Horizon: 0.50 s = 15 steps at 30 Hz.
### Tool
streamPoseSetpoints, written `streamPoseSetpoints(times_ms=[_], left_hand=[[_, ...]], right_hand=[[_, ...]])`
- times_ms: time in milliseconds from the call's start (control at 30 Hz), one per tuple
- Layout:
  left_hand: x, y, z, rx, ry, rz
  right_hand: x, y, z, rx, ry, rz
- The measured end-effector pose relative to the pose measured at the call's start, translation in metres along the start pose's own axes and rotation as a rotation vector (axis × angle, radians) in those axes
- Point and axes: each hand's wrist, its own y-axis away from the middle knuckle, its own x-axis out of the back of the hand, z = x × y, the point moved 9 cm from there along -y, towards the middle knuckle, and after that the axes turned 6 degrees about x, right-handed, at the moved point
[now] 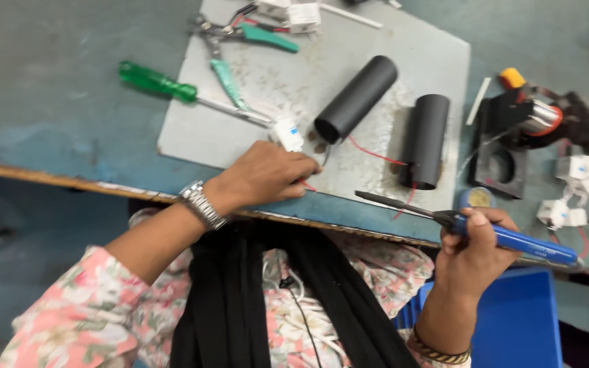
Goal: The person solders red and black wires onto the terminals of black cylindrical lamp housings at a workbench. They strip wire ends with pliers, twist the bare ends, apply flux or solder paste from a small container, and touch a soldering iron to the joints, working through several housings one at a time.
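While a blue-handled soldering iron (pixel 485 232) is clenched in the right hand (pixel 475 249), a small white part (pixel 288 133) is pinched by the left hand (pixel 264 176).

The iron is slim and round, its dark metal tip aimed left and slightly up, long axis nearly level along the desk (pixel 49 102) edge. The white part, with red wire (pixel 376 155), sits on a grey, scuffed sheet (pixel 288 68) beside two matte black tubes (pixel 356 99), both open ends facing the desk's near edge. A green translucent screwdriver (pixel 161 83) lies left, its shaft pointing right.
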Motion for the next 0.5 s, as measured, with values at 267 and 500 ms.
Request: streamPoseSetpoints(times_ms=[267, 500], left_hand=[[0.004, 0.001, 0.003, 0.015, 0.04, -0.001], [0.006, 0.002, 0.005, 0.001, 0.025, 0.006]], right_hand=[[-0.074, 0.025, 0.002, 0.17, 0.36, -0.258], [-0.091, 0.028, 0.002, 0.198, 0.38, -0.318]])
